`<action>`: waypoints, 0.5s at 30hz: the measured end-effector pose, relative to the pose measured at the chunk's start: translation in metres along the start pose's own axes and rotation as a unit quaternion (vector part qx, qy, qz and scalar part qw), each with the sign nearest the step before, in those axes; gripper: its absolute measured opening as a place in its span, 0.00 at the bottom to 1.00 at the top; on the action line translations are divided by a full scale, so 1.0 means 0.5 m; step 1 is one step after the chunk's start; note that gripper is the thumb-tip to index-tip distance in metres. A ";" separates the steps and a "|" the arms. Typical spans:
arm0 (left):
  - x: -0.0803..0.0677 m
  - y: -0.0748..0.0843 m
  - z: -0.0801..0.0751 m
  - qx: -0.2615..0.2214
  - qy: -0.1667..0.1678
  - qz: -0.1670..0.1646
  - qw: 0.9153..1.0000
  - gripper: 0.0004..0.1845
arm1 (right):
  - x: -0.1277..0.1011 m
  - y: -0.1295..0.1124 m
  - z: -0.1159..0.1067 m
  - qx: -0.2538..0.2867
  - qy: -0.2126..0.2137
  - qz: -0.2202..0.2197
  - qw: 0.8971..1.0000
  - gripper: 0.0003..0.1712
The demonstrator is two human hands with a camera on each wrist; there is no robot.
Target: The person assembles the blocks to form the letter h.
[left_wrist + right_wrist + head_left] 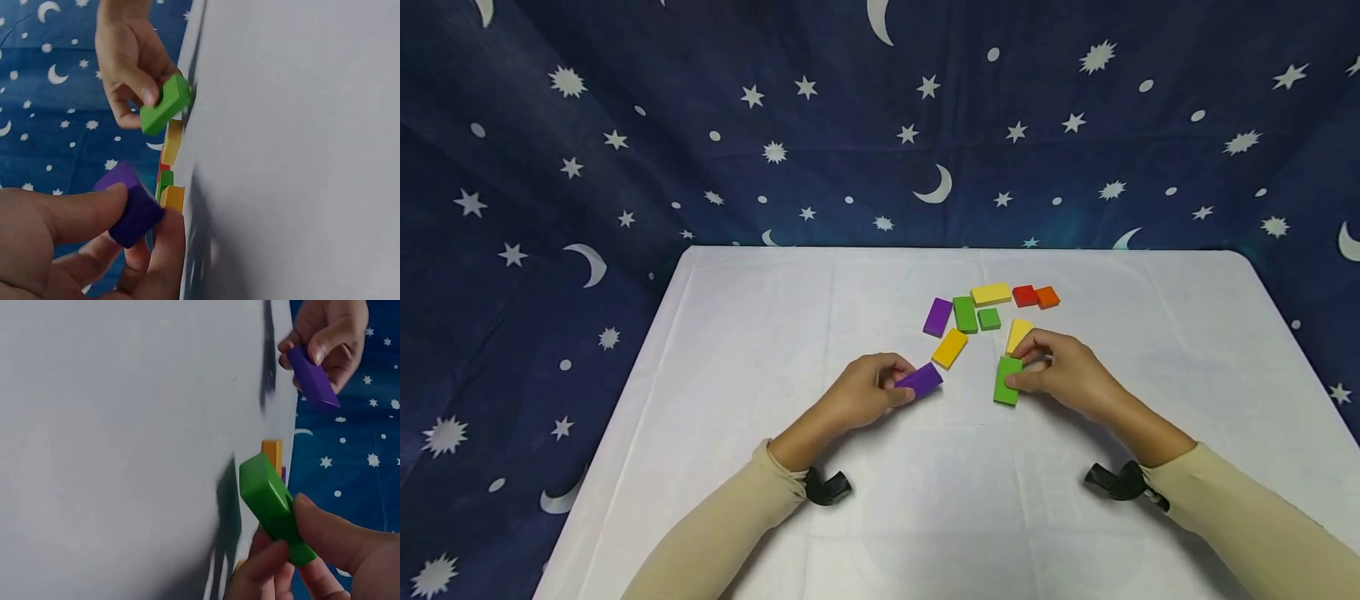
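Observation:
My left hand pinches a purple block just above the white table, thumb and fingers curled round it; the left wrist view shows this purple block close up. My right hand grips a long green block, seen raised and tilted in the right wrist view. A yellow block lies partly under the right fingers. The two hands are about a hand's width apart, near the table's middle.
Behind the hands lie an orange-yellow block, a purple block, two green blocks, a yellow block, a red one and an orange one. A dark blue star-print cloth hangs behind and beside the table.

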State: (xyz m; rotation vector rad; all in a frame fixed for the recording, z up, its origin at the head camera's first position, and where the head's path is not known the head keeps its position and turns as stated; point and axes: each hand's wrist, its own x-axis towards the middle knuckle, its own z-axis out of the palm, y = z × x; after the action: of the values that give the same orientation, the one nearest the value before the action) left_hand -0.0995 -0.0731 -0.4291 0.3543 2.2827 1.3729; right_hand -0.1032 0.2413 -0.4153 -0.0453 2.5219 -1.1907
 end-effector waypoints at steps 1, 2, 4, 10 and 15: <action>-0.005 -0.003 -0.003 -0.047 -0.009 -0.016 0.999 0.13 | 0.006 -0.006 0.005 0.029 -0.012 0.009 0.999 0.22; -0.010 -0.007 -0.006 -0.096 -0.019 -0.032 0.995 0.13 | 0.013 -0.013 0.010 0.057 -0.023 0.019 0.998 0.23; -0.016 -0.014 -0.011 -0.186 -0.033 -0.058 0.980 0.14 | 0.027 -0.028 0.023 0.109 -0.044 0.038 0.992 0.25; -0.025 -0.030 -0.020 -0.328 -0.037 -0.079 0.941 0.20 | 0.069 -0.079 0.069 0.217 -0.083 0.068 0.970 0.27; -0.026 -0.043 -0.034 -0.348 -0.023 -0.071 0.934 0.30 | 0.094 -0.114 0.111 0.295 -0.108 0.076 0.946 0.24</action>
State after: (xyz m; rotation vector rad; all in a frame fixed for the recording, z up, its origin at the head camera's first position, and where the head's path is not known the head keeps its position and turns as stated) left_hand -0.0963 -0.1020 -0.4379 -0.0159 1.5954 1.9406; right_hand -0.1359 0.1550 -0.4191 0.1558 1.8620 -1.7150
